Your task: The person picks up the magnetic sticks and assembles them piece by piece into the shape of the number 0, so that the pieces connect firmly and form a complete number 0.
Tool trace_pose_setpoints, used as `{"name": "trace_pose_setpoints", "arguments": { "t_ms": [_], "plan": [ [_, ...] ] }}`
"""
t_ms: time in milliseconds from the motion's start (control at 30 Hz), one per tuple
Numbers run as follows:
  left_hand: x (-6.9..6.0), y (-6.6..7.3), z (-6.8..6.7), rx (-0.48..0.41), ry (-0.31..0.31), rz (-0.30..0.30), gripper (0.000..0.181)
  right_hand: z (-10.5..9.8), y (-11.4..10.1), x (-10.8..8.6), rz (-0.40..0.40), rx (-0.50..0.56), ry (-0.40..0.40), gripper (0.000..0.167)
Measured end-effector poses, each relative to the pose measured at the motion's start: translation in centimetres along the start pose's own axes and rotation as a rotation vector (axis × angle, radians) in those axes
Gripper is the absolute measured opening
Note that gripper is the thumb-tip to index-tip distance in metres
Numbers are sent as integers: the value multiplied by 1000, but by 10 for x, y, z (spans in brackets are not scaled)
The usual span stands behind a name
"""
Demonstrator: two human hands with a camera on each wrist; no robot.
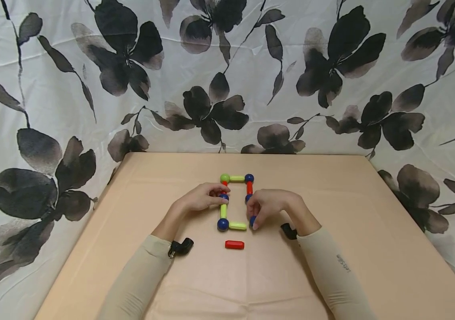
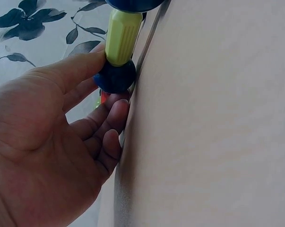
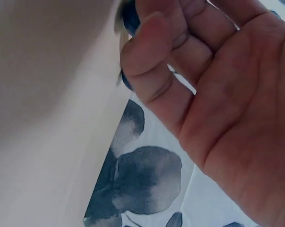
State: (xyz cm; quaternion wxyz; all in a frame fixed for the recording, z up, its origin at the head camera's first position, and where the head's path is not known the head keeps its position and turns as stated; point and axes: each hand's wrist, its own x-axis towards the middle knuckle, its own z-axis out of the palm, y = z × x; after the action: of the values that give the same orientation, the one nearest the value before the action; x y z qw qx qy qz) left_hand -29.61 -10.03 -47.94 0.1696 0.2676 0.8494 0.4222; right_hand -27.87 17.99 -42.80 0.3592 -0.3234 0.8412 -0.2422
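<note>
A rectangular outline of balls and rods lies on the table. My left hand (image 1: 199,197) pinches a blue ball (image 2: 115,78) midway along its left side, between a red rod (image 1: 224,184) and a yellow-green rod (image 2: 123,38). At the lower right, my right hand (image 1: 269,203) pinches another blue ball (image 1: 253,220), just off the free end of the bottom yellow-green rod (image 1: 237,226). That rod's other end meets the corner blue ball (image 1: 223,224). Right-hand fingers partly cover a further blue ball (image 1: 247,198) under the right red rod (image 1: 249,188); whatever lies between those two balls is hidden.
Across the far side, a yellow-green rod (image 1: 237,178) joins a green ball (image 1: 225,178) and a blue ball (image 1: 249,178). One loose red rod (image 1: 234,245) lies nearer me on the tan tabletop (image 1: 311,178). Floral cloth (image 1: 267,89) hangs behind.
</note>
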Motion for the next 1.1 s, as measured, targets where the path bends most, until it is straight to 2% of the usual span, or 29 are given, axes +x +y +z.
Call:
{"name": "trace_pose_setpoints", "arguments": {
  "t_ms": [167, 367, 467, 600, 733, 833, 1000, 1100],
  "plan": [
    [1, 1, 1, -7, -2, -6, 41, 5, -2, 7, 33, -47, -31, 23],
    [2, 2, 0, -15, -7, -17, 42, 5, -4, 7, 40, -52, -17, 28],
    [2, 3, 0, -14, -8, -18, 42, 4, -9, 4, 7, -65, 36, 30],
    [1, 4, -1, -2, -3, -9, 41, 5, -24, 2, -73, -118, 112, 22],
    [0, 3, -2, 5, -1, -7, 41, 16, -48, 4, -117, -204, 89, 16],
    [0, 2, -1, 2, -6, -9, 41, 31, -64, 8, -98, -272, 54, 16],
    [0, 1, 0, -9, -5, -6, 40, 58, -82, 18, 5, -409, 19, 25],
    [-1, 2, 0, -13, 1, -6, 40, 67, -89, 21, 39, -479, 12, 29]
  ]
}}
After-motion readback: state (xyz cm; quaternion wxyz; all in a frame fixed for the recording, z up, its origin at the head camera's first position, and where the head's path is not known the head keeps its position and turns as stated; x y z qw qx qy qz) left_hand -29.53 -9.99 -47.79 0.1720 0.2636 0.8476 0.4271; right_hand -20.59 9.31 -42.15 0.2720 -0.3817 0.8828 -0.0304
